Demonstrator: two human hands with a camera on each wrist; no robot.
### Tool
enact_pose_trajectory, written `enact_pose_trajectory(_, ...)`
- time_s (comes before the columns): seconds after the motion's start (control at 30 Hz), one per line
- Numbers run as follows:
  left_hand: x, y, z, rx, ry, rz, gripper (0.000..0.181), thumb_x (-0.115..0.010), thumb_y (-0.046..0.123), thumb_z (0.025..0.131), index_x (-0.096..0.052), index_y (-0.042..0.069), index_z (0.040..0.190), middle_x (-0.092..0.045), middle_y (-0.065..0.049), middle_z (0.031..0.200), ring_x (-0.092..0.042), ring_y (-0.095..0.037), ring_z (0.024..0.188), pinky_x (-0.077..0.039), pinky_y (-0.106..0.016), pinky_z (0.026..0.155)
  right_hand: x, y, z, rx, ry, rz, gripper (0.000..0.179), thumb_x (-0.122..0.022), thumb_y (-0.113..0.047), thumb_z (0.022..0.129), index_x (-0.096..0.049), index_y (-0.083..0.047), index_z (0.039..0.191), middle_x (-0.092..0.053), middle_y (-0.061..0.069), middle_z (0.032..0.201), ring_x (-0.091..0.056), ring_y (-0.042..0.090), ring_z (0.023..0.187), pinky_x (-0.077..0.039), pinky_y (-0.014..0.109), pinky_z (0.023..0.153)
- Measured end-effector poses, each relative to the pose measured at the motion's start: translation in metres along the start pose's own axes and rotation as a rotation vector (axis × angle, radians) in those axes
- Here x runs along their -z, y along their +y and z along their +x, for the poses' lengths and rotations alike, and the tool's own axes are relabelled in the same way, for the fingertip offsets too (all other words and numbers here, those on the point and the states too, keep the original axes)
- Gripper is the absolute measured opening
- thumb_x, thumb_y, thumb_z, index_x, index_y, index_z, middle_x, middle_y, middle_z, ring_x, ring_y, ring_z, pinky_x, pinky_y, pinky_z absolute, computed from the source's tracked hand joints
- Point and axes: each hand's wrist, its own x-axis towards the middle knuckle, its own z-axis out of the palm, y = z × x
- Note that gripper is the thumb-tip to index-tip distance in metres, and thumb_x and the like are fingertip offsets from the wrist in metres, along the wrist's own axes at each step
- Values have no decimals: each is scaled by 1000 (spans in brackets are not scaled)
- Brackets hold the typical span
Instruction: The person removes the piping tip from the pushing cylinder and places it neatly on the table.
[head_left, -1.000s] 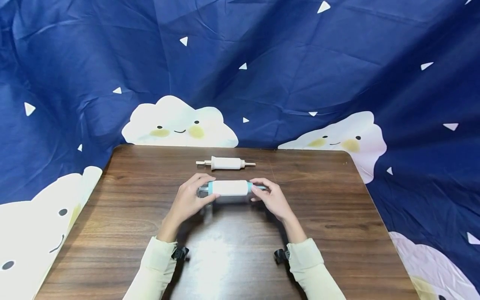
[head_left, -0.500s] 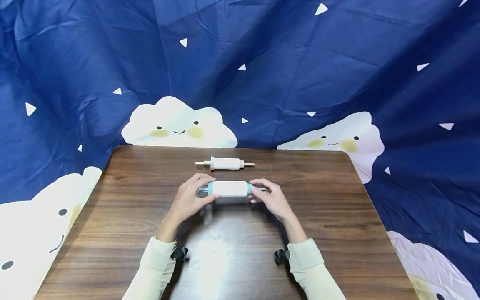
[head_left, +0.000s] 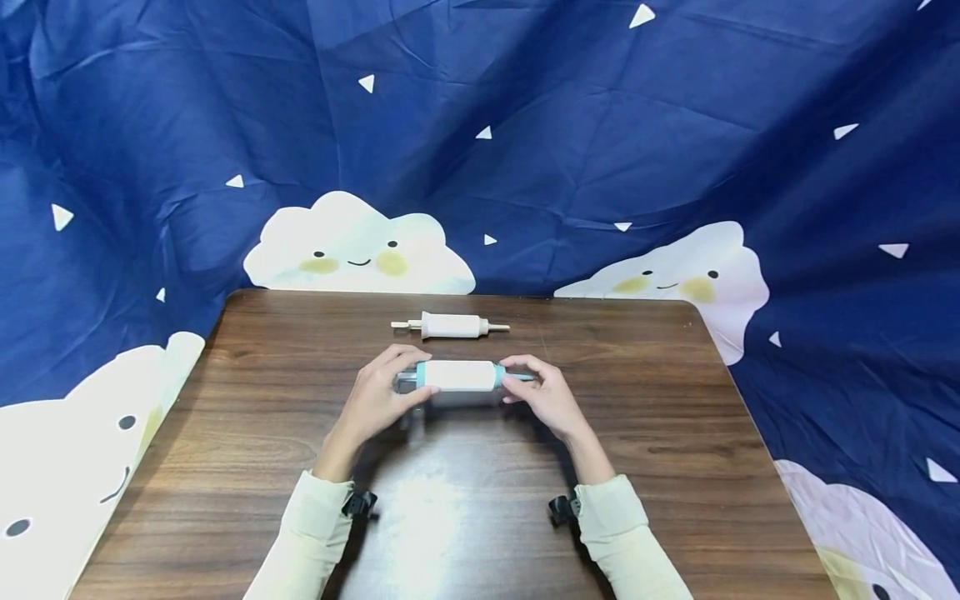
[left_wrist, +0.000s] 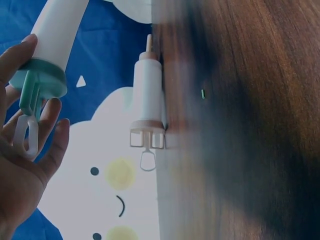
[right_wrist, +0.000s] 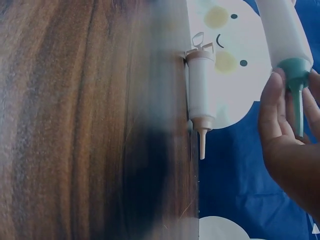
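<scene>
A large syringe (head_left: 459,376) with a white barrel and teal ends lies level between my two hands, raised off the wooden table. My left hand (head_left: 380,392) grips the teal collar at its plunger end, thumb and fingers on opposite sides. Behind that collar, a pale pull ring (left_wrist: 26,137) shows in the left wrist view, in front of the palm. At the other end, my right hand (head_left: 543,392) pinches the teal nozzle cap, and the thin tip (right_wrist: 298,112) points out between the fingers in the right wrist view.
A second syringe (head_left: 453,326), white with beige ends, lies on the table (head_left: 660,467) just beyond the held one. Its pull ring faces left and its nozzle right. Behind the table's far edge hangs a blue cloth (head_left: 525,125) with clouds on it.
</scene>
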Motion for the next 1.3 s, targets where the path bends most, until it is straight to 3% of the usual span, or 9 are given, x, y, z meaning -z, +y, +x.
enact_pose_trajectory(0.2, -2, -2, -2, 7, 9, 10, 48, -89, 31, 79, -72, 13, 121, -66, 1, 119, -64, -18, 108, -52, -41, 94, 0, 1, 1, 18, -7, 3, 36, -68, -4, 97, -60, 7, 130, -59, 27, 130, -69, 41, 93, -60, 47, 79)
enact_pose_trajectory(0.3, -3, -4, -2, -1, 11, 3, 48, -89, 30, 79, -72, 13, 121, -66, 1, 119, -64, -18, 108, -52, -40, 94, -1, 1, 1, -7, -12, 23, 37, -65, -8, 100, -57, 11, 131, -60, 26, 125, -71, 36, 91, -60, 47, 79)
enact_pose_trajectory(0.43, -2, -4, -2, -20, 19, 2, 48, -89, 29, 79, -72, 12, 120, -66, 1, 118, -64, -18, 107, -53, -41, 92, -1, 0, 1, 4, -20, 0, 38, -68, -4, 97, -58, 7, 131, -59, 26, 127, -70, 33, 93, -60, 47, 80)
enact_pose_trajectory(0.5, -2, -4, -2, -24, 26, -3, 47, -89, 28, 79, -72, 12, 120, -66, 1, 118, -64, -18, 106, -53, -41, 91, -1, 0, 2, 10, -12, -11, 41, -71, -4, 95, -58, 3, 133, -57, 27, 132, -67, 38, 98, -59, 48, 81)
enact_pose_trajectory(0.73, -2, -5, -1, -22, 16, -4, 47, -89, 28, 80, -71, 13, 121, -66, 1, 119, -64, -18, 107, -54, -42, 90, -5, 0, 3, -36, -10, 31, 37, -66, -8, 100, -57, 9, 131, -60, 21, 121, -65, 50, 98, -61, 43, 78)
enact_pose_trajectory(0.87, -1, -5, -2, -16, 10, 1, 47, -88, 28, 81, -72, 13, 121, -66, 0, 119, -64, -19, 107, -54, -43, 91, -5, 0, 2, -14, -19, 15, 40, -68, -4, 97, -56, 6, 134, -58, 20, 131, -64, 51, 99, -60, 44, 79)
enact_pose_trajectory(1.1, -1, -4, -2, -6, 0, -4, 46, -88, 29, 81, -72, 13, 121, -65, 0, 119, -64, -18, 108, -53, -42, 92, -5, 0, 1, -30, -15, 40, 36, -64, -11, 101, -57, 9, 130, -62, 17, 114, -71, 34, 90, -61, 43, 78)
enact_pose_trajectory(1.2, -1, -4, -2, -4, 0, 0, 47, -88, 29, 81, -72, 13, 121, -65, 0, 119, -64, -18, 108, -53, -42, 92, -5, 1, 0, -20, -6, 19, 35, -69, -7, 97, -61, 6, 129, -64, 15, 115, -71, 23, 86, -61, 41, 76)
enact_pose_trajectory(1.3, -1, -4, -2, -7, 6, 2, 47, -88, 29, 80, -72, 12, 121, -65, 0, 119, -64, -19, 107, -54, -42, 91, -5, 0, 0, -12, -2, 29, 37, -70, -6, 96, -61, 4, 131, -64, 15, 120, -71, 25, 88, -61, 43, 77)
